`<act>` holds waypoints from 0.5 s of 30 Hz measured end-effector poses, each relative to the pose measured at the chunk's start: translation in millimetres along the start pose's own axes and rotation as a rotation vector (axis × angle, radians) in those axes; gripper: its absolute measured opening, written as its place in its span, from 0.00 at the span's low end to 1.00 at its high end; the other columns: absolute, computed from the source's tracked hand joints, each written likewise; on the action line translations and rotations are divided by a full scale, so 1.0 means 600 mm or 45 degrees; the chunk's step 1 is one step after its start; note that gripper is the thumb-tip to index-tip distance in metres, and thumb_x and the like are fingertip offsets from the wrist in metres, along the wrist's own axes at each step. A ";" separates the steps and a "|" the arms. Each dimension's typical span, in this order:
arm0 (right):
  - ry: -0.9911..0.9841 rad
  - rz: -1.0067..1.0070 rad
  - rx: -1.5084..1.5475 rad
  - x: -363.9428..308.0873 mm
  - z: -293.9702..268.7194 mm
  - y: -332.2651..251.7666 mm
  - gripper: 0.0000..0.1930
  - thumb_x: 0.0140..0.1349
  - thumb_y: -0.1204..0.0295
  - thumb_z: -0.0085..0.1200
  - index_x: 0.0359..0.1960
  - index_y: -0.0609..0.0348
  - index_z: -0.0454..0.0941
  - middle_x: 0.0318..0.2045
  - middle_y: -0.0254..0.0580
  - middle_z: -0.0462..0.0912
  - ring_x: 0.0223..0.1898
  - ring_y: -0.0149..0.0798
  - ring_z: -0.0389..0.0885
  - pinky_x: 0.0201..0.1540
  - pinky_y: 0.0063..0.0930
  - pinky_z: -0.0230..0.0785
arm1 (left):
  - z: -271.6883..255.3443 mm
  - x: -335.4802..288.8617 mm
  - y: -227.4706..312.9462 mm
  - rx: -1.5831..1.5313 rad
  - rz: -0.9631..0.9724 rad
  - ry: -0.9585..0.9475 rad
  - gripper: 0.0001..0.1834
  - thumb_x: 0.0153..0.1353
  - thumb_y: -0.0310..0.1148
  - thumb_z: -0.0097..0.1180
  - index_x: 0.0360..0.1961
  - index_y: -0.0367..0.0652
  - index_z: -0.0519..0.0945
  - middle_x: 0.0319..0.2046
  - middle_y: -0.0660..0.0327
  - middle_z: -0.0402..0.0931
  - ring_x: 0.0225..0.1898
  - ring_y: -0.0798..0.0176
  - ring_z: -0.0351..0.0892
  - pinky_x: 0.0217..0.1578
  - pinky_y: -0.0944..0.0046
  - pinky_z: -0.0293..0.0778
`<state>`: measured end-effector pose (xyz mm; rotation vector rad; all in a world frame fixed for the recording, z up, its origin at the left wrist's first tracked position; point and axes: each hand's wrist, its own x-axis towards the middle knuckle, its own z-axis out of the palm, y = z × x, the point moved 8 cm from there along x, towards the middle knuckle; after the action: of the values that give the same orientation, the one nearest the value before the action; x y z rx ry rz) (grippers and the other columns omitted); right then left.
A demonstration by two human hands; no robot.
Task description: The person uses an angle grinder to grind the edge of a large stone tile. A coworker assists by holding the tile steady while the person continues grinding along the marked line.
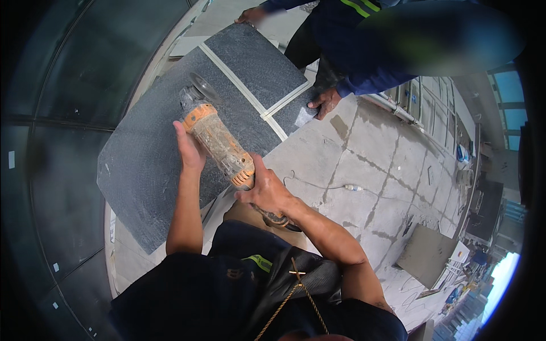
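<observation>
Both of my hands hold a dusty orange angle grinder [222,145], tilted with its head away from me. My left hand [191,149] supports it from below near the gear head; most of those fingers are hidden behind the body. Round the rear of the grinder wraps my right hand [268,188], closed. The cutting disc [203,87] appears just above a large dark grey stone slab [151,153]; whether it touches I cannot tell. Pale strips of tape [236,78] cross the slab. A co-worker's hands [326,103] steady the slab's far and right edges.
Dark glass panels [68,165] stand on the left. The co-worker [335,45] is close at the far side. A cable with a pale connector [353,187] lies on the tiled floor [375,170]. Metal framing [406,113] and a square grey board [426,256] are to the right.
</observation>
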<state>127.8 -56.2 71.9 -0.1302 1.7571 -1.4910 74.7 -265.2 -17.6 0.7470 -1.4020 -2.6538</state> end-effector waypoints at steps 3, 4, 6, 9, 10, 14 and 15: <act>-0.019 0.024 -0.027 -0.010 -0.004 -0.018 0.44 0.57 0.75 0.68 0.71 0.64 0.51 0.30 0.52 0.86 0.22 0.42 0.86 0.29 0.36 0.80 | -0.036 -0.018 0.021 0.055 0.173 0.011 0.56 0.70 0.77 0.35 0.78 0.35 0.56 0.74 0.43 0.59 0.76 0.47 0.55 0.76 0.43 0.47; -0.024 0.028 -0.065 -0.009 -0.010 -0.028 0.45 0.57 0.75 0.69 0.71 0.65 0.51 0.30 0.52 0.86 0.23 0.42 0.86 0.29 0.36 0.80 | -0.049 -0.021 0.025 0.121 0.267 0.065 0.57 0.69 0.78 0.35 0.78 0.35 0.56 0.74 0.43 0.57 0.77 0.45 0.52 0.76 0.41 0.44; -0.035 0.012 -0.138 -0.002 -0.020 -0.039 0.45 0.57 0.75 0.69 0.71 0.64 0.52 0.30 0.51 0.86 0.24 0.41 0.86 0.30 0.35 0.80 | -0.065 -0.017 0.028 0.214 0.394 0.204 0.55 0.69 0.77 0.37 0.75 0.36 0.59 0.72 0.44 0.59 0.75 0.45 0.53 0.74 0.41 0.45; -0.062 -0.020 -0.206 0.010 -0.033 -0.047 0.45 0.57 0.76 0.69 0.72 0.63 0.52 0.31 0.48 0.85 0.26 0.40 0.86 0.32 0.35 0.79 | -0.077 -0.014 0.034 0.303 0.492 0.467 0.45 0.71 0.73 0.41 0.65 0.39 0.68 0.64 0.47 0.68 0.67 0.49 0.65 0.68 0.46 0.58; -0.072 -0.013 -0.204 0.013 -0.037 -0.051 0.45 0.57 0.76 0.69 0.72 0.63 0.52 0.32 0.48 0.85 0.26 0.40 0.86 0.32 0.35 0.79 | -0.079 -0.016 0.039 0.336 0.524 0.564 0.43 0.72 0.72 0.42 0.62 0.39 0.71 0.61 0.48 0.71 0.64 0.51 0.70 0.66 0.48 0.62; -0.160 0.048 -0.175 0.017 -0.055 -0.058 0.44 0.57 0.77 0.69 0.71 0.63 0.52 0.34 0.49 0.84 0.26 0.39 0.86 0.31 0.34 0.78 | -0.009 0.009 0.031 -0.379 0.298 0.564 0.28 0.74 0.63 0.48 0.44 0.45 0.75 0.43 0.57 0.77 0.44 0.61 0.79 0.49 0.55 0.74; -0.184 0.010 -0.165 0.022 -0.059 -0.059 0.45 0.57 0.77 0.69 0.72 0.64 0.52 0.33 0.50 0.85 0.25 0.39 0.86 0.30 0.34 0.79 | 0.012 0.006 0.045 -0.439 0.281 0.626 0.28 0.75 0.63 0.48 0.44 0.45 0.76 0.42 0.56 0.77 0.43 0.61 0.79 0.48 0.55 0.74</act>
<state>82.2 -46.5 95.0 -0.2904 1.7346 -1.3280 63.6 -276.3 5.9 1.0340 -0.8236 -2.2408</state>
